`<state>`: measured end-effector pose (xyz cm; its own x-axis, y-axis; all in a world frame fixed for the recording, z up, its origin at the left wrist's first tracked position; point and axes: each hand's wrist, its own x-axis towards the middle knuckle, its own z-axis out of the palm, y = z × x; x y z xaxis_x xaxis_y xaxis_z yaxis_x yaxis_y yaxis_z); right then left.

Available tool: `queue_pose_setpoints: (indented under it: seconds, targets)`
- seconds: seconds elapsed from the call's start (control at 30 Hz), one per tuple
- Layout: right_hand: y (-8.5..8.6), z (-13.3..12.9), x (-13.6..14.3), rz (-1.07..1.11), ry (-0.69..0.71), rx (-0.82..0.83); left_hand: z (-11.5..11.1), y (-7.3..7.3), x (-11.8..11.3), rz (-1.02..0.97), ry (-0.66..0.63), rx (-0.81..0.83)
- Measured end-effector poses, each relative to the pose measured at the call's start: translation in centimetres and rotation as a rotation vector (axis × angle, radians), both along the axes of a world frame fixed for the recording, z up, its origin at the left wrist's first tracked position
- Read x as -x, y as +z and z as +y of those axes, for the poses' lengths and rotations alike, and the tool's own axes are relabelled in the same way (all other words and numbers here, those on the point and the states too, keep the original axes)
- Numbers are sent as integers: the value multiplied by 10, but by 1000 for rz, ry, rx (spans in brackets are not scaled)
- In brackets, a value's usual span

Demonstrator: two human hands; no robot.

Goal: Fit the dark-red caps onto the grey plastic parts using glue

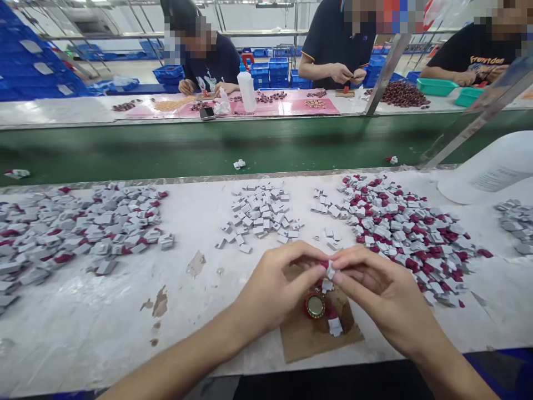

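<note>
Between the fingertips of my left hand [270, 289] and my right hand [385, 291] is a small white and maroon plastic piece [330, 270]; both hands pinch it. Directly below lies a square of brown cardboard [300, 341] on the table. On the cardboard rests a bottle cap [315, 305], its hollow side up. Beside the cap is another white and maroon piece [334, 325]. A further white bit shows just under my fingertips, partly hidden by them.
White and maroon pieces [412, 233] are heaped at right, with another heap [75, 228] at left. Grey-white blocks [262, 211] lie in the middle. A large white bottle [491, 166] leans in at right. Beyond the green belt [175, 147], several people work at a table.
</note>
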<state>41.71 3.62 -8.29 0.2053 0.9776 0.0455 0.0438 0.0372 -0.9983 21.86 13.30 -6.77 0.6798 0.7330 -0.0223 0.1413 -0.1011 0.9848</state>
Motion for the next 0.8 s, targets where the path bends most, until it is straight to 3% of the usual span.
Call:
queue_pose_setpoints:
  seconds: [0.2,0.37,0.47,0.8]
  targets:
    - [-12,-35,1,-260,-108,-48,6,-22,17,431,160,-519]
    - [-15,-51,6,-340,-50,-81,20,-41,10,517,114,-637]
    - [-17,-54,7,-369,7,-85,25,-42,6,532,115,-697]
    - [-21,-58,0,-378,-17,-42,35,-43,23,629,119,-833]
